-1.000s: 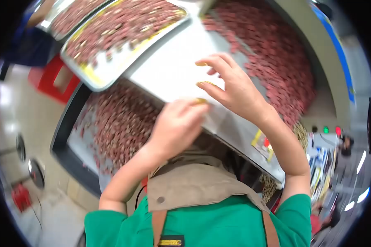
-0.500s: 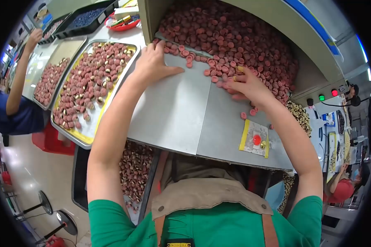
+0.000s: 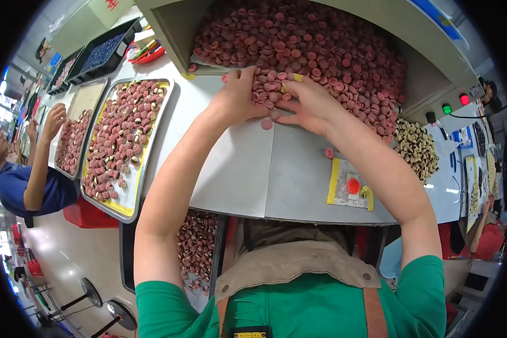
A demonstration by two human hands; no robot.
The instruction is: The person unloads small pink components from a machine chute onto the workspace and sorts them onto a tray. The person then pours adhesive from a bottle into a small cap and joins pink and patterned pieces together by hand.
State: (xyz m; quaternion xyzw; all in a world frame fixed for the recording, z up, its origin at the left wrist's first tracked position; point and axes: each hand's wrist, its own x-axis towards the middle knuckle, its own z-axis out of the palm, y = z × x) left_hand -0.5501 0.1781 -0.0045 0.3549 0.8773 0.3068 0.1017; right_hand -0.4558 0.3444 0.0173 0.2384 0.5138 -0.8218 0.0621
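Reddish-pink ridged caps [image 3: 298, 48] lie in a large heap inside the open-fronted housing at the table's back. At the heap's front edge, my left hand [image 3: 236, 98] is cupped against the near left side of a cluster of caps, fingers apart. My right hand [image 3: 310, 104] faces it from the right, thumb and fingers spread around the same caps. The caps between the hands rest on the grey table [image 3: 231, 169]. One loose cap [image 3: 266, 123] sits just below the hands, and another [image 3: 329, 152] is nearer the taped card [image 3: 349, 185] with a red round piece.
Left are two metal trays of pieces [image 3: 139, 201] [image 3: 72, 169], black bins [image 3: 121, 49] and a red dish [image 3: 149, 56]. A co-worker in blue [image 3: 34, 188] is beyond. Brass-coloured parts [image 3: 417, 149] lie right; a black bin of pieces [image 3: 197, 248] sits below the table edge.
My left hand has moved right from the housing's left edge to the caps, and my right hand has shifted left and up. The hands are now close together around a cluster.
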